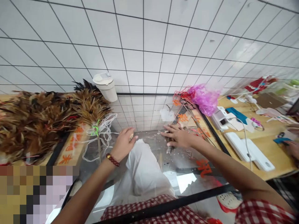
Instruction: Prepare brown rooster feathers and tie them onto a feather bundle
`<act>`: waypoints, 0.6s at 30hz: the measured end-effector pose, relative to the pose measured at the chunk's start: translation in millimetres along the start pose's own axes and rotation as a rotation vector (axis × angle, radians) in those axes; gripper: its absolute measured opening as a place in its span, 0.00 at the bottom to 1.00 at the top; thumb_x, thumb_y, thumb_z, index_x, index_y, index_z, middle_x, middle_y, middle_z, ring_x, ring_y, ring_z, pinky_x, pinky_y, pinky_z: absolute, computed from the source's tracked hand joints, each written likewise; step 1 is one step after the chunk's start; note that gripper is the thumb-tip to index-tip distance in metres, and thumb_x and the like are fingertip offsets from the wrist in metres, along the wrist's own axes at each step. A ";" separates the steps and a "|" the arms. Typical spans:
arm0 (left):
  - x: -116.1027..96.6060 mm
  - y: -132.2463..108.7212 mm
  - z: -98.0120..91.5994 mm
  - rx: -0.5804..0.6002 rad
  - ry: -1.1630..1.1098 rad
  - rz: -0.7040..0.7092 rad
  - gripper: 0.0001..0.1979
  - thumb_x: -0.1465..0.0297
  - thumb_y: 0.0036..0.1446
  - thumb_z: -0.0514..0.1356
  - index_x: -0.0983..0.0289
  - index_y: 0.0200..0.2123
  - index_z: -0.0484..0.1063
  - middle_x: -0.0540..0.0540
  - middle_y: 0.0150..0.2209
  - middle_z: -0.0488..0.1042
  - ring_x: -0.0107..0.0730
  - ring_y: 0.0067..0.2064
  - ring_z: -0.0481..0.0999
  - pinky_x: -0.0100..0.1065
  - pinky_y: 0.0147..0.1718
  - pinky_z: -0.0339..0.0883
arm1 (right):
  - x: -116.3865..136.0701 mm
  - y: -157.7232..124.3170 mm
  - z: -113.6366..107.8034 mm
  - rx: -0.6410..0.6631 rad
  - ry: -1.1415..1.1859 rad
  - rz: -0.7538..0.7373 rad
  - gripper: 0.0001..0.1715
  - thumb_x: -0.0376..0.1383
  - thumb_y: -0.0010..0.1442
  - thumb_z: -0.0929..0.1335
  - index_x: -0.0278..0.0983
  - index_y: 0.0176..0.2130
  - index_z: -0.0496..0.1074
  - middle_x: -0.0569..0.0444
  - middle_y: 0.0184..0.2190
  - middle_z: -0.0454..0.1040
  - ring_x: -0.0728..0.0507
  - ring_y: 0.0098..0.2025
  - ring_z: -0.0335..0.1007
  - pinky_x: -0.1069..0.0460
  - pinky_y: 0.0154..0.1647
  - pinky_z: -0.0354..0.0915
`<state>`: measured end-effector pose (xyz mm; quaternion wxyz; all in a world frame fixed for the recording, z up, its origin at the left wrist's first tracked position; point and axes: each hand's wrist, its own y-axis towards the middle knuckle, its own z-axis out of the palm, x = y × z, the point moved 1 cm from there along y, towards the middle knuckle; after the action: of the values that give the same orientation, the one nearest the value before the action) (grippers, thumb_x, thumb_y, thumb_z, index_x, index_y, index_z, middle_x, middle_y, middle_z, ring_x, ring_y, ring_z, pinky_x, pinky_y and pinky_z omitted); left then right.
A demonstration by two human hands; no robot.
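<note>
The person's right hand (175, 135) is spread, palm down, over dark and pale scraps (169, 150) on the glass-topped table (153, 143). The left hand (123, 141) is curled at a small pale piece (131, 136) between thumb and fingers; whether it is gripped, I cannot tell. Beside that hand lie tangled white string (109, 123) and a feather bundle (90, 104), already tied with green cord (95, 128) around a stick. Crumbs remain scattered on the glass, so clearing looks unfinished. Farther left is a feather heap (37, 121); farther right, a pink bag (206, 98).
</note>
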<state>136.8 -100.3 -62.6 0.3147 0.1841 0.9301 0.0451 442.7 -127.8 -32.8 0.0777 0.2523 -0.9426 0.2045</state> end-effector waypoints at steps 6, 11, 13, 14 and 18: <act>-2.0 4.7 6.6 -0.005 0.060 0.044 0.19 0.66 0.58 0.53 0.68 0.50 0.71 0.63 0.52 0.72 0.47 0.54 0.68 0.46 0.57 0.61 | -27.9 -53.3 -19.9 -0.115 0.126 -0.014 0.31 0.53 0.63 0.62 0.43 0.59 0.68 0.47 0.66 0.56 0.37 0.66 0.54 0.41 0.65 0.53; -3.4 48.6 9.5 -0.043 0.249 -0.106 0.21 0.66 0.58 0.54 0.72 0.52 0.69 0.71 0.53 0.69 0.54 0.57 0.65 0.50 0.56 0.60 | -63.3 34.5 -65.0 -0.345 0.055 0.194 0.29 0.43 0.66 0.62 0.34 0.62 0.64 0.42 0.64 0.60 0.39 0.66 0.55 0.44 0.66 0.52; -9.5 62.5 15.6 -0.013 0.289 -0.172 0.22 0.64 0.59 0.54 0.74 0.52 0.69 0.74 0.54 0.68 0.57 0.59 0.64 0.52 0.56 0.59 | -71.1 74.7 -68.5 -0.345 0.050 0.287 0.29 0.40 0.66 0.61 0.31 0.63 0.61 0.41 0.65 0.58 0.39 0.67 0.52 0.44 0.66 0.51; -16.0 64.9 21.1 0.016 0.295 -0.170 0.22 0.64 0.59 0.54 0.74 0.51 0.69 0.74 0.54 0.67 0.57 0.59 0.63 0.53 0.56 0.58 | -72.7 90.0 -66.3 -0.334 0.053 0.312 0.30 0.40 0.66 0.62 0.32 0.64 0.60 0.40 0.65 0.58 0.38 0.67 0.52 0.43 0.66 0.51; -69.8 38.0 56.7 0.173 0.194 0.074 0.21 0.65 0.60 0.55 0.71 0.53 0.68 0.71 0.59 0.65 0.54 0.62 0.60 0.52 0.61 0.52 | -69.0 98.3 -37.4 -0.265 0.067 0.256 0.32 0.40 0.62 0.66 0.34 0.63 0.62 0.41 0.67 0.54 0.37 0.69 0.48 0.43 0.67 0.50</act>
<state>234.1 -92.7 -60.5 0.2044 0.2397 0.9491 -0.0061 453.8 -3.6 -50.2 0.1151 0.1108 -0.9826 0.0949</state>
